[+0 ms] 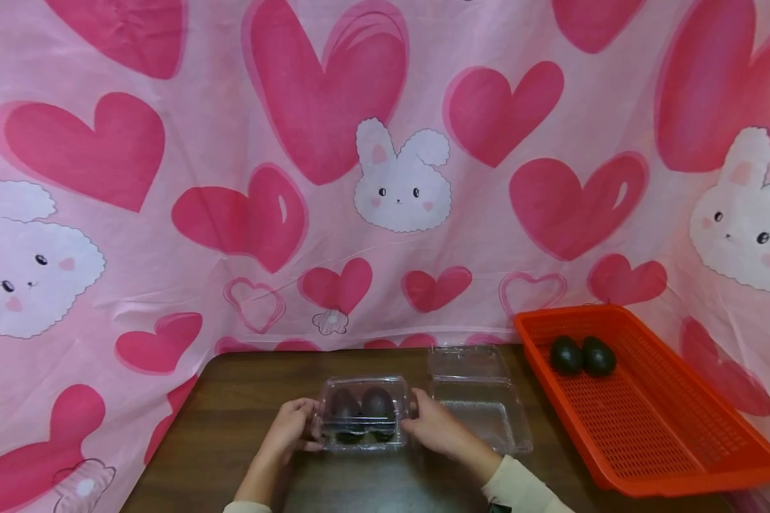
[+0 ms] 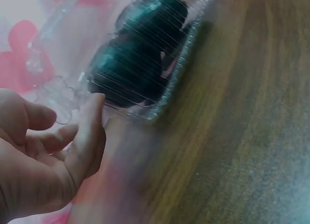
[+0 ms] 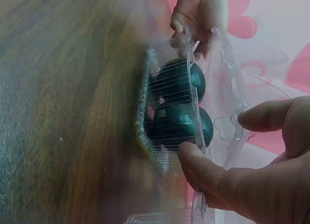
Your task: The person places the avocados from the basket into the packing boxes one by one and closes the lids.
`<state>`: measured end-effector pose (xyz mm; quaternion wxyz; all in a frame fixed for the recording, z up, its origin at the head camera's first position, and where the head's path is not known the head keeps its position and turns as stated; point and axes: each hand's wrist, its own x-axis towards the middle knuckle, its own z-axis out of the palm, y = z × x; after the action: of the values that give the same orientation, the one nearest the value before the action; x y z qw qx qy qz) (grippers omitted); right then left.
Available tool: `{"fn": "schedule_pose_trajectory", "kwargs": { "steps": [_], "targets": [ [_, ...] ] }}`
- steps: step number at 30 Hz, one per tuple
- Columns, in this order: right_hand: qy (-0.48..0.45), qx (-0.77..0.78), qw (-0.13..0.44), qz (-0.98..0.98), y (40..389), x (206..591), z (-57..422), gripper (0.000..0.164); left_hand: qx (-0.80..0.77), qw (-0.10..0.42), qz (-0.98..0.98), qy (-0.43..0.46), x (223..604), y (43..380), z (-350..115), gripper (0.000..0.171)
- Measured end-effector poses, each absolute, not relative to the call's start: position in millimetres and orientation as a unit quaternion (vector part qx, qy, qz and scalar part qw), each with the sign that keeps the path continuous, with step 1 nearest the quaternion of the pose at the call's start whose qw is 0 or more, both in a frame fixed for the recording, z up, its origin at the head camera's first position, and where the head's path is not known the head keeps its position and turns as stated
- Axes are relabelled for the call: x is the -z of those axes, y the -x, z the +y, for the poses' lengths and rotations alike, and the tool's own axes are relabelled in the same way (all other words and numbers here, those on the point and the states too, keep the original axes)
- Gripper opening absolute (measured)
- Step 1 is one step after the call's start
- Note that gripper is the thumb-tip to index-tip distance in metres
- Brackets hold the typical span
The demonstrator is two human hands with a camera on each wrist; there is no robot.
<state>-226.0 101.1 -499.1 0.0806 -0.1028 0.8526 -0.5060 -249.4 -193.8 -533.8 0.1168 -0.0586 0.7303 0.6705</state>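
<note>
A clear plastic clamshell box (image 1: 362,443) holds two dark avocados (image 2: 131,69) side by side, seen through its ribbed wall. Its transparent lid (image 3: 227,88) stands partly raised over them. At the box's left end my left hand (image 1: 290,427) grips it, one fingertip at the base corner and another digit near the lid edge. From the right end my right hand (image 1: 439,426) holds it, one digit against the rim beside an avocado and another on the lid's edge. The left hand also shows beyond the box in the right wrist view.
Right of the box lies another clear clamshell (image 1: 481,413), unfolded, near my right forearm. An orange-red plastic basket (image 1: 654,434) with two avocados (image 1: 582,355) stands at the table's right. Pink heart-and-rabbit cloth (image 1: 398,249) hangs behind the brown wooden table (image 1: 231,406).
</note>
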Motion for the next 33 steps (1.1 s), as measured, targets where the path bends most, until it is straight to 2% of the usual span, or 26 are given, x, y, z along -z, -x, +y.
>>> {"fn": "schedule_pose_trajectory", "kwargs": {
  "steps": [7, 15, 26, 33],
  "targets": [
    [0.092, 0.573, 0.130, 0.804, 221, 506, 100, 0.055, -0.668, 0.151, 0.728, 0.040, 526, 245, -197, 0.040],
    [0.064, 0.641, 0.155, 0.749, 220, 515, 95, 0.067, -0.674, 0.192, 0.713, -0.006, 524, 240, -202, 0.055],
    [0.037, 0.695, 0.191, 0.692, 222, 523, 91, 0.062, -0.712, 0.200, 0.672, -0.041, 528, 240, -207, 0.061],
    [0.044, 0.711, 0.193, 0.675, 223, 525, 89, 0.061, -0.716, 0.205, 0.665, -0.046, 528, 241, -209, 0.067]
  ]
}}
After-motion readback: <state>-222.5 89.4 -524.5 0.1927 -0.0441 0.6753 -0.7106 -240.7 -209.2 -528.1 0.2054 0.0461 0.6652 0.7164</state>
